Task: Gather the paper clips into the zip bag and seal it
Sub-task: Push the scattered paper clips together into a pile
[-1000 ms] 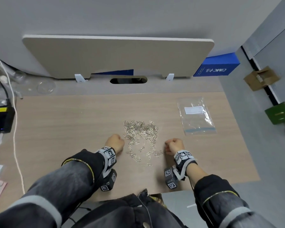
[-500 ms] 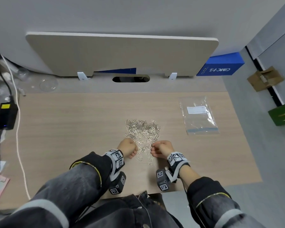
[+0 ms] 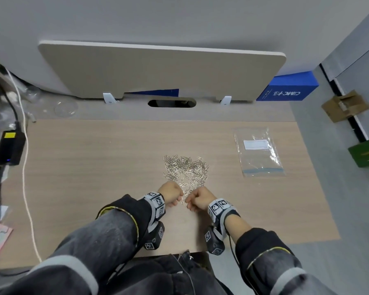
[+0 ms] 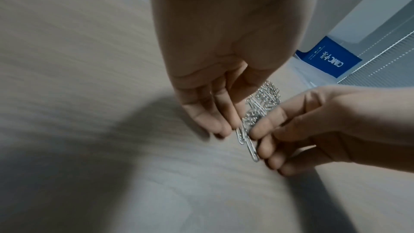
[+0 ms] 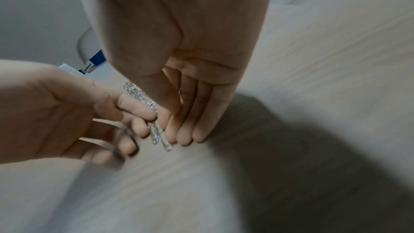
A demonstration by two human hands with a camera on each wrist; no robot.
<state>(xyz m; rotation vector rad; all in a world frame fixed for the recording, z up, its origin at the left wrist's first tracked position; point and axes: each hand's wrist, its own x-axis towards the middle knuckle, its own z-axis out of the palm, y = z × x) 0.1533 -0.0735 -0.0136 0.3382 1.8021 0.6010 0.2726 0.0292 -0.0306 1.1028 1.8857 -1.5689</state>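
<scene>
Two hands have closed in on each other over the last second: the left hand (image 3: 172, 193) and right hand (image 3: 200, 198) now nearly meet at the near tip of the paper clips (image 3: 185, 170), having swept the stray ones back into one heap mid-desk. Fingers (image 4: 208, 112) lie straight and together, edges on the wood, clamping nothing. Gathering looks nearly done; bagging hasn't begun. One zip bag (image 3: 259, 153) lies flat towards the desk's right edge, well apart. Clips: many dozen (too tangled to count).
</scene>
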